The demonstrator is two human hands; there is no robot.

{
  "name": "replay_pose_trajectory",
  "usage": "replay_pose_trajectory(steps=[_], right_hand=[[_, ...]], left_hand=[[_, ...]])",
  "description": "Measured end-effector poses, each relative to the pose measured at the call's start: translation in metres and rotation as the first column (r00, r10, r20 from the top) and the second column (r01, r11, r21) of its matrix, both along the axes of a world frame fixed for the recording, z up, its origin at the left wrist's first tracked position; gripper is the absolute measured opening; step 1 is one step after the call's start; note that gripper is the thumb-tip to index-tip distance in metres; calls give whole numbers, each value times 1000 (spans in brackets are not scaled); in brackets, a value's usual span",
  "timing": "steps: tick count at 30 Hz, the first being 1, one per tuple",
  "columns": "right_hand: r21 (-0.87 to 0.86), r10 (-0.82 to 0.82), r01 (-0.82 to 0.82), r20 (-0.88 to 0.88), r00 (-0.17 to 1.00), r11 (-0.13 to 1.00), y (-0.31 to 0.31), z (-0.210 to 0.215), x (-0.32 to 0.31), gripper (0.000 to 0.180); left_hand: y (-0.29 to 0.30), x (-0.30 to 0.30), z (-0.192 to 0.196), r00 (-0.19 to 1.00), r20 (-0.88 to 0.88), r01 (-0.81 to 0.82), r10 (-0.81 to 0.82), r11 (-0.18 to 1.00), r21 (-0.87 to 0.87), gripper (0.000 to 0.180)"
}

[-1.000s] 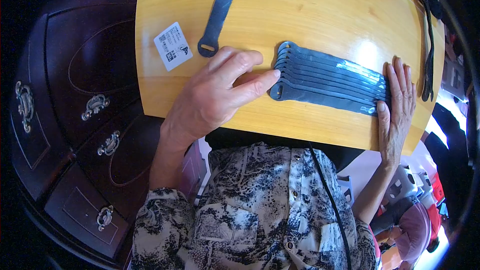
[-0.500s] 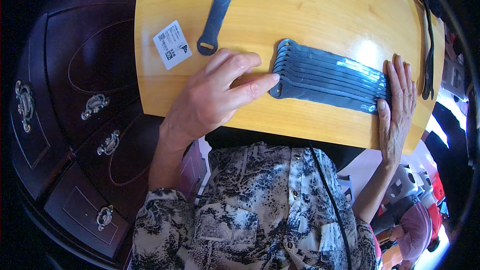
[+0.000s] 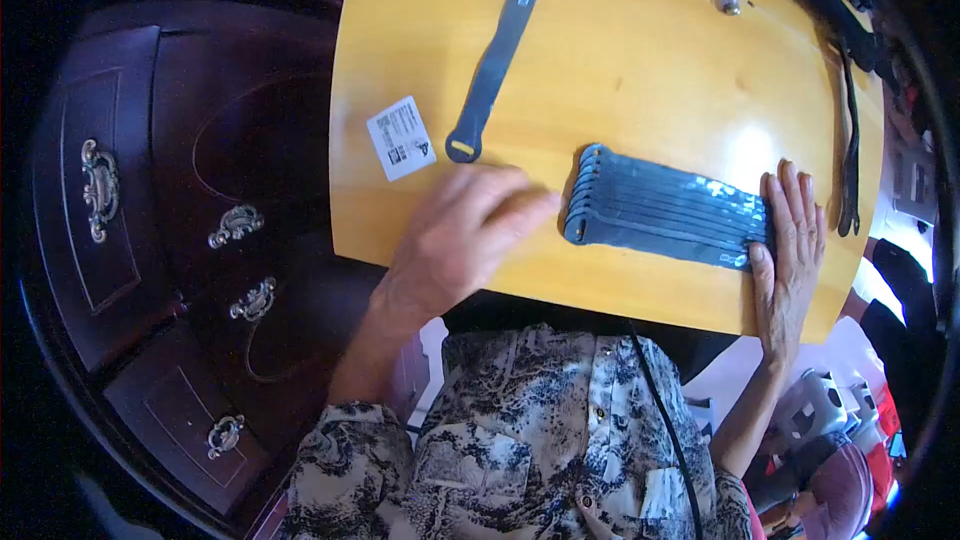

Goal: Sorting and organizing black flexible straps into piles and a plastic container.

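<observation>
**Straps lined up, loose at one end**

Head view: stack of flat dark blue-grey straps [image 3: 668,215] lies fanned on the round yellow wooden surface [image 3: 640,80]. The right hand [image 3: 790,240] rests open and flat against the stack's right ends. The left hand [image 3: 470,235], open with fingers loosely spread, sits just beside the looped left ends, apparently not touching. A sideways nudge there could skew the row, and the single dark strap [image 3: 500,55] and white printed card [image 3: 400,137] lie near.

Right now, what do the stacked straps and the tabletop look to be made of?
The stacked straps look like dark blue-grey woven fabric or soft plastic: flat, thin, with a slight sheen; the view leaves it open. The tabletop looks like varnished yellow wood: faint grain and a bright glare spot.
</observation>
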State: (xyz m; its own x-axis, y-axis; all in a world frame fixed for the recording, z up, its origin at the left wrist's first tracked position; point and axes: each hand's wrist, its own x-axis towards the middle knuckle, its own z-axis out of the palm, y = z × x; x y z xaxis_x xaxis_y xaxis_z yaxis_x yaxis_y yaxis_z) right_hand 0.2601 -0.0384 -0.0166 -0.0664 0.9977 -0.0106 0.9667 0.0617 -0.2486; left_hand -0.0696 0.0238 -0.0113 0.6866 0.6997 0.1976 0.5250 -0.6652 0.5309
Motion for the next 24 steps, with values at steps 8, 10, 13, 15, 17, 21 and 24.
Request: replay_pose_trajectory(steps=[8, 10, 13, 15, 17, 21, 24], right_hand=[[-3, 4, -4, -24, 1000, 1000, 1, -3, 2, 57], [3, -13, 14, -193, 981, 1000, 3, -2, 4, 55], [77, -3, 20, -205, 979, 997, 6, 9, -4, 47], [145, 55, -25, -211, 976, 989, 13, 21, -18, 43], [200, 142, -89, -271, 952, 976, 24, 31, -40, 46], [332, 261, -166, -267, 928, 929, 53, 45, -97, 52], [453, 346, -271, -91, 934, 850, 55, 43, -103, 52]], left_hand=[[22, 3, -9, 810, -21, -577, 586, 802, 153, 30], [26, 3, -10, 812, -34, -574, 583, 808, 133, 29], [33, 1, -14, 827, -23, -560, 561, 827, 51, 25], [35, 6, -15, 806, -20, -592, 592, 805, -43, 22], [32, 11, -18, 844, 71, -535, 531, 843, 57, 21], [11, 8, -1, 906, 263, -414, 331, 820, 396, 20], [-1, 4, 18, 959, 240, -260, 148, 791, 553, 23]])
